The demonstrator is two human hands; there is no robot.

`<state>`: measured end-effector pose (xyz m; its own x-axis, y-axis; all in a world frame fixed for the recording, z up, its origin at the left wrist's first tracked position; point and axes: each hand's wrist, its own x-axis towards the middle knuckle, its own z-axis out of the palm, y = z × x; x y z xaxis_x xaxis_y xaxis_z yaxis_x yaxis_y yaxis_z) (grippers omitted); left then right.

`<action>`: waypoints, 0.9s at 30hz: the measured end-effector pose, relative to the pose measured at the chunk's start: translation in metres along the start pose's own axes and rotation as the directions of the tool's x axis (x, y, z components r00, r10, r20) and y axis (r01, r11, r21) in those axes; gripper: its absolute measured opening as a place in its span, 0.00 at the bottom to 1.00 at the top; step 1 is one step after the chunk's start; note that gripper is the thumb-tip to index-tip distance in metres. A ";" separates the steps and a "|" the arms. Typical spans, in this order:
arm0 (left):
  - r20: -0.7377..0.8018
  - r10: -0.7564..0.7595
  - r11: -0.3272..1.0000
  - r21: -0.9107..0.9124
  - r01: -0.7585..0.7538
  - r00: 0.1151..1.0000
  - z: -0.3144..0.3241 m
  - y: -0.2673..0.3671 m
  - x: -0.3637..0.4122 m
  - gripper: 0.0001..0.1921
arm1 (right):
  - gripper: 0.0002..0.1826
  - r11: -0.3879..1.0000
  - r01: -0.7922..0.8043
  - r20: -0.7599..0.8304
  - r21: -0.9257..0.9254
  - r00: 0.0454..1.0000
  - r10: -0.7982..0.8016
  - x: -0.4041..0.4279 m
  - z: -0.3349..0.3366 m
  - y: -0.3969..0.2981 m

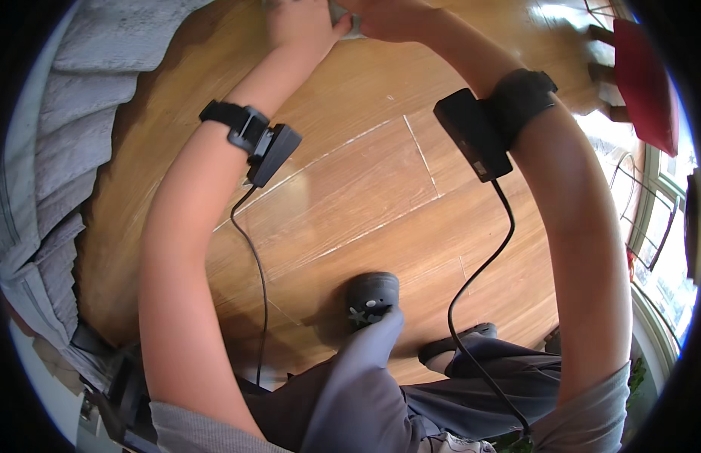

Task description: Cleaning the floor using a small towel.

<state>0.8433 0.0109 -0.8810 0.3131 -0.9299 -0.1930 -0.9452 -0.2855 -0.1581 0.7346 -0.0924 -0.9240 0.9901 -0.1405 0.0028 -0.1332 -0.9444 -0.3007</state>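
Note:
My left hand (pixel 302 25) and my right hand (pixel 393 20) are close together at the upper edge of the view, stretched out over the wooden floor (pixel 350 175). A small part of a pale greyish thing (pixel 355 28) shows between them, by my left thumb. What it is cannot be made out. The picture's edge cuts off most of my fingers, so their grip on it is hidden. Each forearm wears a black strap with a black box, the left box (pixel 274 156) and the right box (pixel 474 136), and a cable runs down from each.
Grey pleated fabric (pixel 95 96) hangs or lies along the left side. On the right are a red-topped piece of furniture (pixel 645 88), thin wire framework (pixel 639 181) and a bright window (pixel 664 226). My dark clogs (pixel 376 294) stand on the floor below.

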 end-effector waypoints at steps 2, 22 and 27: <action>0.046 -0.010 0.998 -0.063 0.013 0.999 0.000 0.009 -0.005 0.36 | 0.33 0.998 0.061 -0.029 -0.017 0.998 -0.062 -0.018 0.003 0.002; 0.257 0.456 0.866 0.093 -0.491 0.852 -0.075 0.205 -0.262 0.41 | 0.41 0.961 -0.031 0.227 0.274 0.973 -0.033 -0.344 -0.081 -0.144; 0.263 0.586 0.808 -0.122 -0.576 0.766 -0.083 0.242 -0.304 0.39 | 0.39 0.962 -0.073 0.302 0.263 0.953 -0.011 -0.415 -0.092 -0.165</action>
<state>0.5117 0.2048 -0.7801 -0.2898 -0.8190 -0.4953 -0.9556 0.2769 0.1012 0.3414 0.0949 -0.7878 0.9588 -0.0341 -0.2821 -0.1881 -0.8202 -0.5403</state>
